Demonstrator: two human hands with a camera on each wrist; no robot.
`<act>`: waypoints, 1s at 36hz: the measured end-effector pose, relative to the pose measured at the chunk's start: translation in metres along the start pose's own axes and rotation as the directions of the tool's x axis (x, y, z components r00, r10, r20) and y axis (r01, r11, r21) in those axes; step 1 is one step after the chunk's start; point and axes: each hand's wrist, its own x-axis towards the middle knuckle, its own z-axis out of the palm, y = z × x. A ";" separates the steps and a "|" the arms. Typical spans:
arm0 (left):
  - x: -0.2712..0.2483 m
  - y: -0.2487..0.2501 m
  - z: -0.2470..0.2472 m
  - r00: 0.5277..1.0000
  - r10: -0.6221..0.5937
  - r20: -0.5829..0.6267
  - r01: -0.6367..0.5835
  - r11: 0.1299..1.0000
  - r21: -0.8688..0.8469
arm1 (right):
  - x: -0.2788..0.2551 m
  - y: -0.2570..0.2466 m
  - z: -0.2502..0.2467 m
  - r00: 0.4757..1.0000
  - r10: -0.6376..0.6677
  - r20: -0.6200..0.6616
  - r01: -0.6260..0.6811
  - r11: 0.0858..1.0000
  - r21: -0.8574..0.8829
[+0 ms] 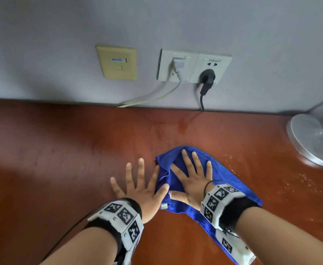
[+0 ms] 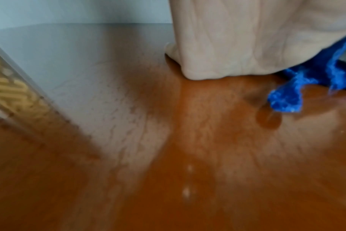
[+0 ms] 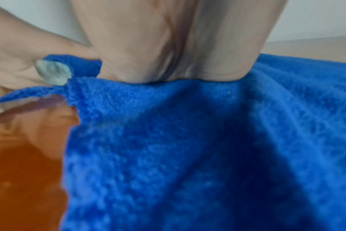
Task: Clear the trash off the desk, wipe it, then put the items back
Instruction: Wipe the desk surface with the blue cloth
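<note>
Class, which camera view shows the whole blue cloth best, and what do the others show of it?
The head view: the blue cloth shows nearly whole on the desk under the right hand. The right wrist view shows close fabric only; the left wrist view, one corner.

You are at a desk pushed against a wall, in what looks like an office, a study or a dorm room; the pictures do not settle which. The reddish-brown wood-look tabletop (image 1: 61, 150) meets a plain grey painted wall (image 1: 61, 25). Just above it sit a double white power outlet (image 1: 193, 66), with a white plug (image 1: 177, 66) and a black plug (image 1: 207, 77) in it, and a beige data-port plate (image 1: 117, 62). At your far right stands the round metal base of a desk lamp (image 1: 309, 138).
</note>
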 end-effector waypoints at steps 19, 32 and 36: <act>0.008 -0.001 0.004 1.000 -0.014 0.022 0.013 0.998 0.063 | 0.074 -0.001 -0.059 0.991 0.092 -0.101 -0.085 0.994 0.070; 0.006 0.001 0.002 0.999 -0.028 0.027 0.027 0.999 0.046 | 0.110 -0.015 -0.093 0.914 0.378 -0.147 -0.301 0.874 0.381; 0.005 0.002 0.001 0.999 -0.031 0.036 0.029 0.999 0.033 | 0.116 -0.017 -0.102 0.914 0.391 -0.103 -0.310 0.841 0.444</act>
